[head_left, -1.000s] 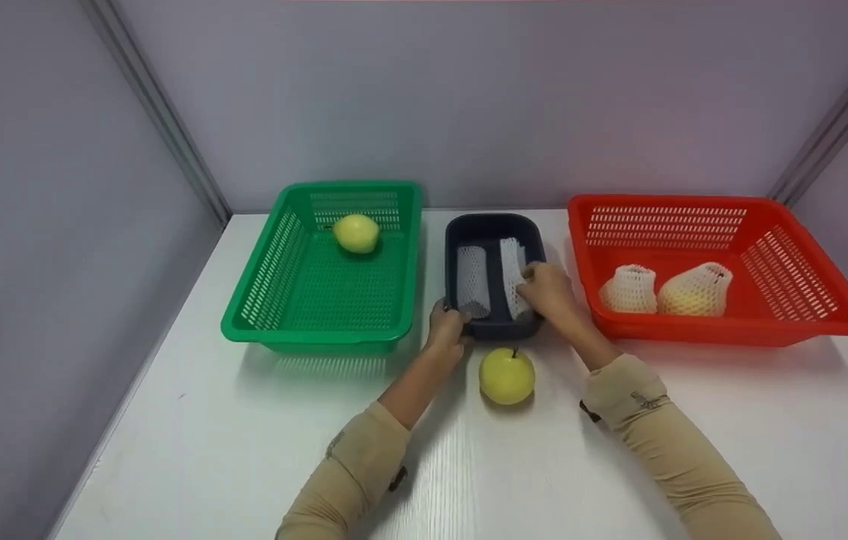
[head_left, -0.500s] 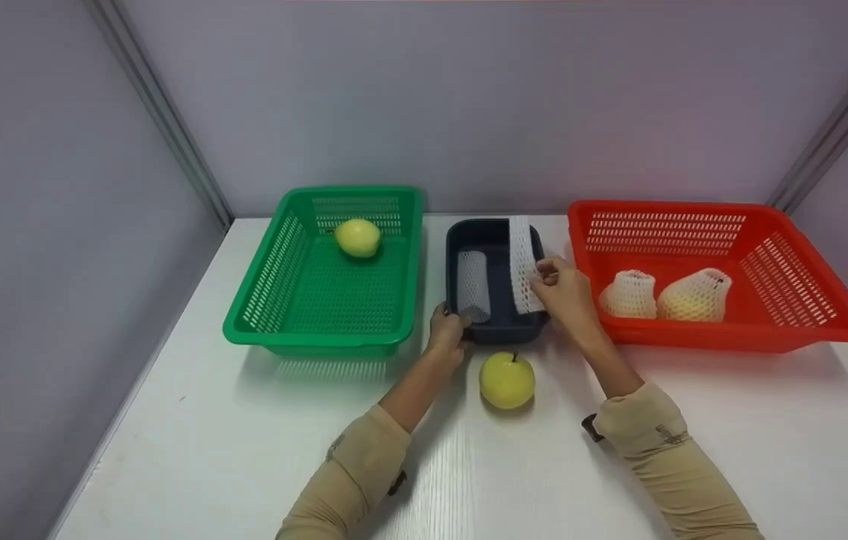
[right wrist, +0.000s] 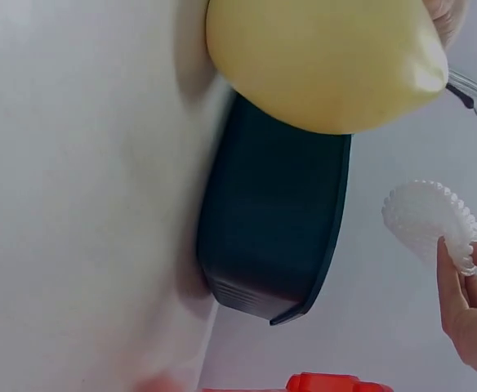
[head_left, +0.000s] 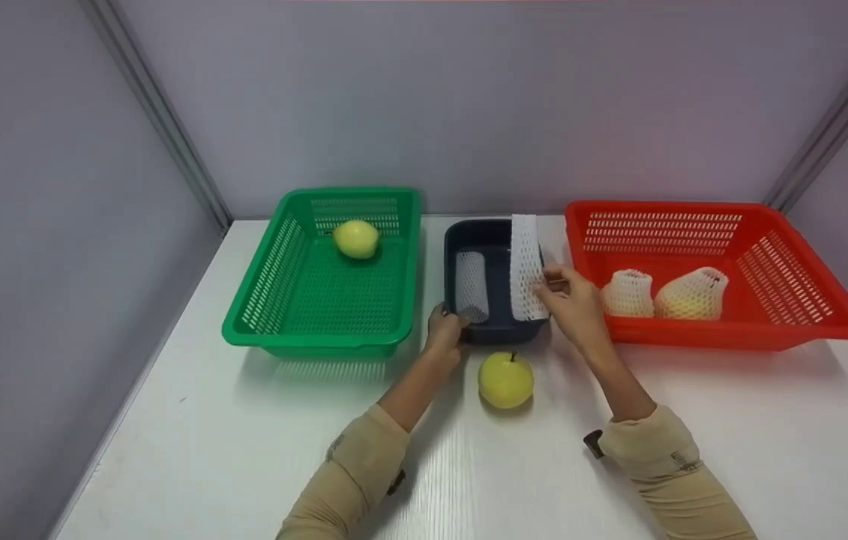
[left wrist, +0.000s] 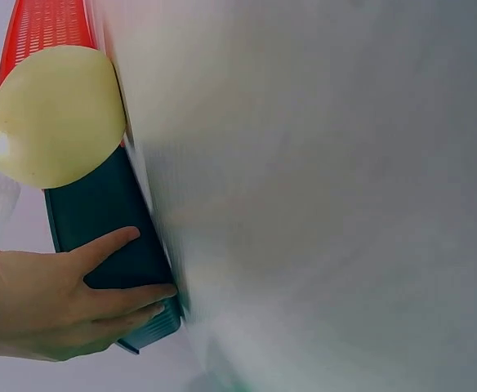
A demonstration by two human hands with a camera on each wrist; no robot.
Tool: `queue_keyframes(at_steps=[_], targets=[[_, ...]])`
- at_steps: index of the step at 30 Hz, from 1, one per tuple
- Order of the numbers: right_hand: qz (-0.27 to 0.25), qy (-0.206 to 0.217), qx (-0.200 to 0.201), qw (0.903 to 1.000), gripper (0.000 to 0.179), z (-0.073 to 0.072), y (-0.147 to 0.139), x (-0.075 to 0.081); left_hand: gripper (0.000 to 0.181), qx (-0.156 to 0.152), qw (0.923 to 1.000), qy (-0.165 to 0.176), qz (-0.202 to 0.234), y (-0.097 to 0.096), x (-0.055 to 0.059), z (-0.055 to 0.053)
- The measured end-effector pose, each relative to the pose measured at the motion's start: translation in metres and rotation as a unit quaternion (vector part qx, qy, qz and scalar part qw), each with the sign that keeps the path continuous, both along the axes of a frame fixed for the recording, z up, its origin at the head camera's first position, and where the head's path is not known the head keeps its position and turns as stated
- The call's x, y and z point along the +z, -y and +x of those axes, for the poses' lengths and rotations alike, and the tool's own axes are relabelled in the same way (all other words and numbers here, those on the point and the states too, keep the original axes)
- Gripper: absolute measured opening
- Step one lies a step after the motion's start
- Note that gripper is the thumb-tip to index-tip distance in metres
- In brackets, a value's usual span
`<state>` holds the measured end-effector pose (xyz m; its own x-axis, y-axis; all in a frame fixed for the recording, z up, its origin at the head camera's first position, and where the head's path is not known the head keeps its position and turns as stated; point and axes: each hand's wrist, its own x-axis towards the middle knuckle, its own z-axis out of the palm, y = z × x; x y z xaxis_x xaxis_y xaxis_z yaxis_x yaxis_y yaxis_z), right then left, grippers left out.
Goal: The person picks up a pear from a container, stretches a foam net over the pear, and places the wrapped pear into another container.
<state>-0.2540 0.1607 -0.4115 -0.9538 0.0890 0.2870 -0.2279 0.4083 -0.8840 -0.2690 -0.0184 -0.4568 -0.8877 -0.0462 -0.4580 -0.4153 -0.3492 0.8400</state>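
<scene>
My right hand [head_left: 577, 304] pinches a white foam fruit net [head_left: 525, 266] near its lower end, holding it up over the right side of a dark blue plastic box [head_left: 498, 330]. In the right wrist view the net [right wrist: 426, 216] shows a rounded, open end between thumb and fingers. My left hand [head_left: 444, 334] grips the front left corner of the box, its fingers [left wrist: 112, 302] spread round the outer walls. A second foam net [head_left: 471, 285] lies flat inside the box on the left. Just in front of the box sits a yellow pear [head_left: 506, 380], stem up.
At the left stands a green basket [head_left: 319, 339] with one bare pear [head_left: 356, 238] in it. A red basket [head_left: 738, 332] on the right holds two net-wrapped pears [head_left: 693, 294]. Pale walls enclose the white table [head_left: 244, 465] at the back and sides.
My right hand has lifted the foam net out of the box and drawn it back and to the right; the net now stands more upright. My left hand stays at the box corner.
</scene>
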Motion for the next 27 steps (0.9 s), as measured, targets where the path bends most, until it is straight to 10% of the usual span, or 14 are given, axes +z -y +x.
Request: queue_keyframes(at_steps=[9, 16, 20, 27], targets=[[-0.039, 0.005, 0.011, 0.9992, 0.026, 0.013, -0.002, 0.002, 0.07, 0.008, 0.9953, -0.06, -0.076, 0.0, 0.007, 0.003], [-0.06, -0.004, 0.022, 0.9979, 0.027, 0.024, -0.002, 0.004, 0.068, -0.023, 0.9484, -0.198, -0.247, -0.002, 0.022, 0.013], [-0.078, -0.014, 0.031, 0.9964, 0.026, 0.031, 0.001, 0.01, 0.049, -0.073, 0.9322, -0.253, -0.249, -0.003, 0.035, 0.026], [-0.099, -0.017, 0.059, 0.9932, 0.028, 0.045, 0.004, 0.025, 0.047, -0.205, 0.9244, -0.254, -0.198, -0.002, 0.051, 0.047]])
